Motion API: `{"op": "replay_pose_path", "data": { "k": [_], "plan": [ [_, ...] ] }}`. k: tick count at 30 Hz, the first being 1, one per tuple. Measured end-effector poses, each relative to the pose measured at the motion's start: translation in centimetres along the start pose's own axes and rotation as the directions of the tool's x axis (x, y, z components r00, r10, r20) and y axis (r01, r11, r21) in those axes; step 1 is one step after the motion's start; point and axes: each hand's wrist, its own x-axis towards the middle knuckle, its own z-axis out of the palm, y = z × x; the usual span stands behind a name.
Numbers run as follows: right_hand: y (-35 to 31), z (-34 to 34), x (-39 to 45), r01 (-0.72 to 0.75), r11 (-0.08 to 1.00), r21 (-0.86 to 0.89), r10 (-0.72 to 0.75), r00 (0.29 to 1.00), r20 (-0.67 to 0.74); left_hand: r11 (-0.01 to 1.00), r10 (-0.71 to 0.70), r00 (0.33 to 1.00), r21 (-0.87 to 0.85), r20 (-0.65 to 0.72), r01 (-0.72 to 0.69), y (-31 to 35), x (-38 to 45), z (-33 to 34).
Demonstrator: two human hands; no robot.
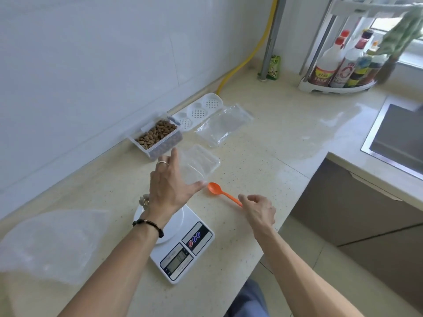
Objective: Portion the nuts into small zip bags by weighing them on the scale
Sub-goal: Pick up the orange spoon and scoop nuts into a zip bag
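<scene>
My left hand (169,186) grips a clear, empty plastic tray (201,163) by its near side, just above the counter beyond the scale. The white digital scale (183,245) sits under my left wrist, and a few nuts (144,200) show on its round plate. My right hand (258,209) pinches the handle end of an orange spoon (216,189), whose bowl lies on the counter. A clear box of brown nuts (158,136) stands open against the wall. Clear zip bags (224,124) lie flat behind the tray.
A white perforated lid (199,109) lies by the wall next to the nut box. A large clear plastic bag (50,243) rests at the near left. A sink (398,138) is at the right, and a bottle rack (338,72) fills the far corner. The counter edge runs below my right hand.
</scene>
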Motion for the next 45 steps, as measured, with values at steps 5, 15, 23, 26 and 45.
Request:
{"op": "replay_pose_path", "data": {
  "k": [5, 15, 23, 26, 45],
  "plan": [
    [-7.3, -1.3, -2.9, 0.329, 0.913, 0.239, -0.372, 0.914, 0.162, 1.000, 0.004, 1.000, -0.023, -0.016, -0.005, -0.2, -0.1, -0.7],
    [-15.0, 1.4, -6.0, 0.516, 0.829, 0.218, -0.548, 0.669, 0.502, 0.975, 0.033, 0.999, -0.220, 0.021, -0.027, -2.4, -1.1, -3.5],
    [-13.1, 4.0, -3.6, 0.116, 0.946, 0.302, -0.291, 0.713, 0.638, 0.947, -0.163, 0.950, -0.228, 0.267, 0.226, -9.8, -1.8, -3.7],
    [-11.8, 5.6, -2.4, 0.119, 0.969, 0.215, -0.228, 0.763, 0.604, 0.937, -0.218, 0.939, -0.210, 0.266, 0.278, -10.8, -1.6, -2.1],
    [-9.7, 7.6, -3.6, 0.885, 0.254, -0.389, -0.720, 0.442, 0.535, 0.938, -0.117, 0.992, 0.334, 0.042, 0.097, -14.9, -9.4, 0.7]
  ]
}}
